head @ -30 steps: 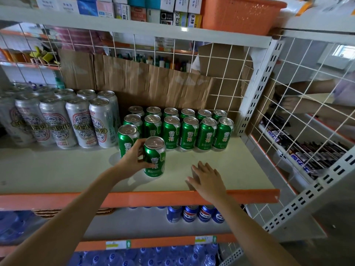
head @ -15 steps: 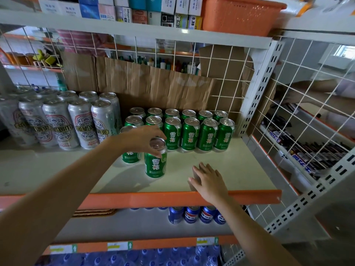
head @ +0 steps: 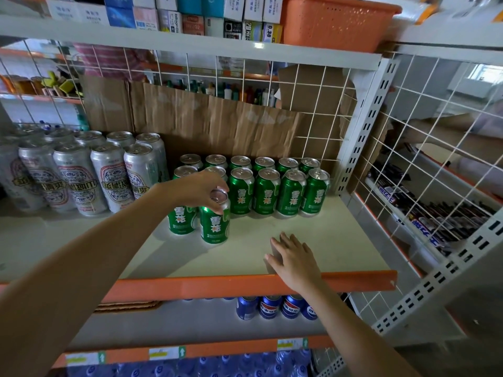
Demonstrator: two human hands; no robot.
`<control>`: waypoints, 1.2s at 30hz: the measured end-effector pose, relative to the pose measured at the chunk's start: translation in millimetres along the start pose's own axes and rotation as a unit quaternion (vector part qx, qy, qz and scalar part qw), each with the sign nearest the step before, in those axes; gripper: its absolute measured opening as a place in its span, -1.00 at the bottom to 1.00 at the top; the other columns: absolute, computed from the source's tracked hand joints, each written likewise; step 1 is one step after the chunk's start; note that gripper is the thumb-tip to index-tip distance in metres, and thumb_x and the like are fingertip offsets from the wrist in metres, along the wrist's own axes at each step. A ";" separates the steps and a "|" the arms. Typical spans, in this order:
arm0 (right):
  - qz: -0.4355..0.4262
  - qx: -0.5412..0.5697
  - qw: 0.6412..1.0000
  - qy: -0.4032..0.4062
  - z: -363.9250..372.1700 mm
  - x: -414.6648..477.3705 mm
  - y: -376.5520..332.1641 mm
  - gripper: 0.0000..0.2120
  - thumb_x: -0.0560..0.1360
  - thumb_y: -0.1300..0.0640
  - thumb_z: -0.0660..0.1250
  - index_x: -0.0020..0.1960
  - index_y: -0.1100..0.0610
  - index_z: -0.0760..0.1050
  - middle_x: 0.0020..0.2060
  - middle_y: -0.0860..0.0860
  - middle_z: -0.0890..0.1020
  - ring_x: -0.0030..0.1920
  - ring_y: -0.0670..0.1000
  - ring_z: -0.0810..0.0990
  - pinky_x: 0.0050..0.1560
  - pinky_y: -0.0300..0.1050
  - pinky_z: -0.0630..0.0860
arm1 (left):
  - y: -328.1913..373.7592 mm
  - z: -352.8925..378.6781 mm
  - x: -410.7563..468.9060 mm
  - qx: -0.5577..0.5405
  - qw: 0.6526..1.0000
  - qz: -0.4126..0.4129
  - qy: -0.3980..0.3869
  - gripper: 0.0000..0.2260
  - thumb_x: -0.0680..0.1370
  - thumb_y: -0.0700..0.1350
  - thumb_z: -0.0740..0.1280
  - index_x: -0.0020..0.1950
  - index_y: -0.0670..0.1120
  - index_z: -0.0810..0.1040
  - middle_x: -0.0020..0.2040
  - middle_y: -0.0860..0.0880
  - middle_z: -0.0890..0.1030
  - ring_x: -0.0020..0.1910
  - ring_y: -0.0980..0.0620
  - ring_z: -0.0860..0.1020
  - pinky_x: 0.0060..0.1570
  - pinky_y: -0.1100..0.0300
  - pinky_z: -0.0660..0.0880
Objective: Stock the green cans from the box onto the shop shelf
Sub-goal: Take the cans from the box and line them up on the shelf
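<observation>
Several green cans stand in rows at the back of the white shop shelf. A single green can stands upright in front of them, beside another green can. My left hand reaches over from the left and grips the front can by its top rim with the fingertips. My right hand lies flat and open on the shelf near the orange front lip, holding nothing. The box is not in view.
Tall silver cans fill the shelf's left side. Brown cardboard lines the wire back. A wire side panel closes the right. Blue cans stand on the shelf below. An orange basket and small boxes sit above.
My left hand shifted from gripping the front can's side to holding it from above by the rim, and the can moved slightly back toward the rows. My right hand stayed flat on the shelf.
</observation>
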State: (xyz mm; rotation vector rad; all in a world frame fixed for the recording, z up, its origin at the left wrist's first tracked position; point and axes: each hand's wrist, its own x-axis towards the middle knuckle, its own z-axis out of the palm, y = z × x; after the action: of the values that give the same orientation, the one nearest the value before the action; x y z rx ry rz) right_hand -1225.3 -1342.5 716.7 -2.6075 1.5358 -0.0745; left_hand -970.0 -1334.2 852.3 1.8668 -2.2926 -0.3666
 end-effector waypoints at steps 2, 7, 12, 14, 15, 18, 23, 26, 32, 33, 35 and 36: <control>-0.001 0.003 1.000 0.000 0.2 0.0 0.1 -0.45 0.59 -0.21 -0.03 0.50 0.01 0.12 0.52 0.03 0.10 0.52 0.07 0.06 0.48 0.07 0.06 | -3.8 -1.7 3.0 0.009 1.000 -0.002 0.001 -0.55 0.43 -0.01 0.46 0.28 -0.06 0.47 0.07 0.08 0.42 0.03 0.12 0.40 -0.01 0.26 0.31; 0.001 0.003 1.000 0.001 0.8 0.5 0.5 -0.46 0.59 -0.21 -0.04 0.50 0.00 0.11 0.52 0.03 0.10 0.52 0.07 0.05 0.48 0.08 0.06 | -12.8 -5.1 8.2 0.019 1.000 -0.010 -0.003 -0.58 0.44 -0.02 0.45 0.25 -0.05 0.47 0.15 0.02 0.47 0.06 0.08 0.42 0.01 0.23 0.33; 0.005 0.006 1.000 0.000 2.1 0.2 0.8 -0.46 0.59 -0.21 -0.03 0.51 -0.01 0.11 0.53 0.02 0.09 0.52 0.07 0.04 0.48 0.06 0.03 | -14.9 -5.6 12.9 0.021 1.000 -0.015 0.003 -0.57 0.44 -0.04 0.45 0.27 -0.08 0.46 0.20 -0.04 0.50 0.12 0.02 0.46 0.11 0.16 0.40; 0.004 0.005 1.000 0.001 1.8 0.6 0.3 -0.46 0.59 -0.21 -0.03 0.51 0.00 0.10 0.53 0.02 0.08 0.52 0.07 0.03 0.49 0.06 0.03 | -16.5 -5.3 14.7 0.013 1.000 -0.018 0.002 -0.57 0.44 -0.05 0.45 0.27 -0.08 0.46 0.22 -0.05 0.50 0.16 0.00 0.46 0.14 0.15 0.39; 0.004 0.006 1.000 0.002 1.6 0.8 0.1 -0.46 0.60 -0.21 -0.03 0.51 0.00 0.10 0.53 0.02 0.08 0.52 0.07 0.03 0.49 0.06 0.03 | -16.1 -5.6 14.9 0.013 1.000 -0.017 0.000 -0.57 0.44 -0.05 0.45 0.27 -0.08 0.47 0.22 -0.05 0.50 0.17 -0.01 0.46 0.16 0.14 0.39; 0.006 0.004 1.000 0.000 1.4 1.2 0.1 -0.46 0.60 -0.21 -0.03 0.51 -0.01 0.09 0.53 0.02 0.08 0.52 0.07 0.03 0.49 0.06 0.03 | -15.4 -5.4 15.4 0.027 1.000 -0.013 0.004 -0.61 0.44 -0.05 0.45 0.23 -0.12 0.49 0.20 -0.09 0.49 0.16 -0.04 0.46 0.16 0.09 0.40; 0.012 -0.006 1.000 -0.002 -0.3 1.3 -1.5 -0.44 0.59 -0.22 -0.04 0.51 0.00 0.08 0.53 0.04 0.08 0.52 0.08 0.04 0.49 0.10 0.04 | -11.1 1.7 11.3 0.060 0.998 -0.005 0.025 -0.51 0.48 -0.02 0.39 0.38 -0.06 0.37 0.39 -0.02 0.36 0.35 -0.01 0.33 0.26 0.12 0.29; 0.021 -0.009 1.000 0.009 -5.0 0.2 -3.1 -0.40 0.57 -0.24 -0.02 0.52 0.01 0.05 0.53 0.06 0.08 0.52 0.09 0.04 0.48 0.12 0.02 | -0.1 8.7 4.7 0.129 0.990 0.015 0.050 -0.38 0.49 0.10 0.34 0.48 -0.01 0.21 0.48 -0.03 0.22 0.45 -0.03 0.17 0.41 0.05 0.09; 0.049 -0.023 0.998 0.040 -24.8 -6.0 -12.1 -0.38 0.57 -0.23 0.03 0.53 0.05 0.04 0.52 0.08 0.10 0.51 0.10 0.08 0.47 0.15 0.03 | 14.6 37.6 -18.0 0.192 0.979 0.047 0.054 -0.31 0.52 0.19 0.25 0.54 0.05 0.00 0.56 0.00 -0.02 0.53 -0.01 -0.11 0.44 -0.04 -0.29; 0.050 -0.024 0.997 0.044 -28.2 -7.8 -14.6 -0.38 0.57 -0.22 0.04 0.52 0.05 0.05 0.52 0.09 0.10 0.51 0.10 0.09 0.47 0.16 0.05 | 17.0 42.1 -22.7 0.193 0.979 0.047 0.049 -0.30 0.52 0.19 0.24 0.54 0.05 -0.01 0.56 0.01 -0.03 0.53 -0.01 -0.12 0.44 -0.04 -0.29; 0.053 -0.024 0.997 0.051 -34.6 -12.2 -18.8 -0.38 0.58 -0.20 0.07 0.52 0.06 0.04 0.52 0.09 0.10 0.51 0.12 0.10 0.46 0.17 0.07 | 21.9 50.3 -31.6 0.194 0.979 0.047 0.040 -0.30 0.52 0.19 0.24 0.54 0.04 -0.03 0.56 0.02 -0.04 0.53 0.00 -0.12 0.44 -0.04 -0.29; 0.055 -0.024 0.997 0.052 -37.3 -15.2 -20.6 -0.38 0.57 -0.20 0.08 0.53 0.06 0.03 0.52 0.09 0.09 0.51 0.12 0.09 0.46 0.17 0.07 | 23.9 54.2 -36.0 0.193 0.979 0.048 0.036 -0.30 0.52 0.19 0.23 0.54 0.04 -0.03 0.56 0.01 -0.04 0.53 -0.01 -0.13 0.44 -0.04 -0.29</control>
State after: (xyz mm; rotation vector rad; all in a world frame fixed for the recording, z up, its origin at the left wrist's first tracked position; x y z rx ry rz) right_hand -1218.6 -1322.1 756.5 -2.5883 1.7323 -0.1672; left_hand -1000.0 -1289.8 808.4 1.8793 -2.5321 0.1719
